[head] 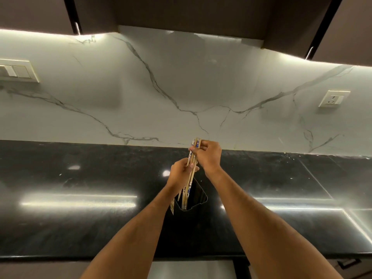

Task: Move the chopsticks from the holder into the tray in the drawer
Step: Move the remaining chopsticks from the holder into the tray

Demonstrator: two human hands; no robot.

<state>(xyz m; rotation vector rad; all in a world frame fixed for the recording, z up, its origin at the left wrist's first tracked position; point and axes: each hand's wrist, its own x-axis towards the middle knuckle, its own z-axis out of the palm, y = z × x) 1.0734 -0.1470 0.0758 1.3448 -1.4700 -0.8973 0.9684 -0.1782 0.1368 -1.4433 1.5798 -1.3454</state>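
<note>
A bundle of several wooden chopsticks (191,178) with blue-and-white patterned tops stands upright, its lower tips inside a dark, square holder (198,198) on the black countertop. My left hand (180,174) grips the bundle around its middle. My right hand (208,155) pinches the patterned upper ends from the right. The holder's body is dark and hard to separate from the counter between my forearms. No drawer or tray is in view.
The glossy black countertop (80,198) runs the full width, backed by a white marble wall (181,87). A switch plate (18,70) sits far left on the wall, a socket (334,98) at right. Dark cabinets hang overhead. A pale panel (191,268) shows below the counter edge.
</note>
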